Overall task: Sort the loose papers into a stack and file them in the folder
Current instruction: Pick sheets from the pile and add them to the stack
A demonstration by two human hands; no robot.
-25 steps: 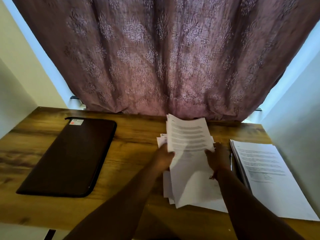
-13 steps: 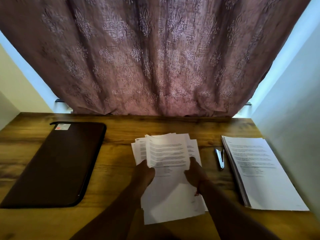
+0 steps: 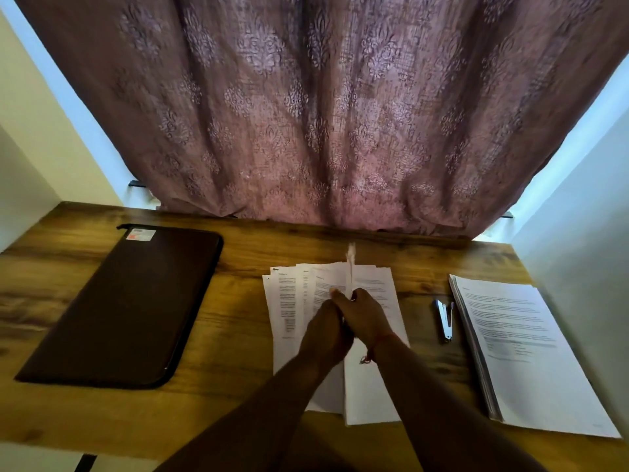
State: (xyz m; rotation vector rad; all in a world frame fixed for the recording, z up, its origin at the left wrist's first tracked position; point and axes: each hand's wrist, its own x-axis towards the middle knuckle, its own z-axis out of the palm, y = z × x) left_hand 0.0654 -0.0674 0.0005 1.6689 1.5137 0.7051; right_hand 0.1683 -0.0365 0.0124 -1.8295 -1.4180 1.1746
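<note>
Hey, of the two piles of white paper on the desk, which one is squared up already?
The neat stack of white printed paper at the right, beyond the small metal stapler. The loose white sheets under both hands are fanned out, edges staggered.

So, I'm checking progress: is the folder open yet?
No, the dark folder lies flat and zipped shut on the desk.

grained wooden table [image 3: 238, 335], matt white papers [image 3: 289, 318], shiny metal stapler [image 3: 444, 320], woven curtain [image 3: 323, 114]
</note>
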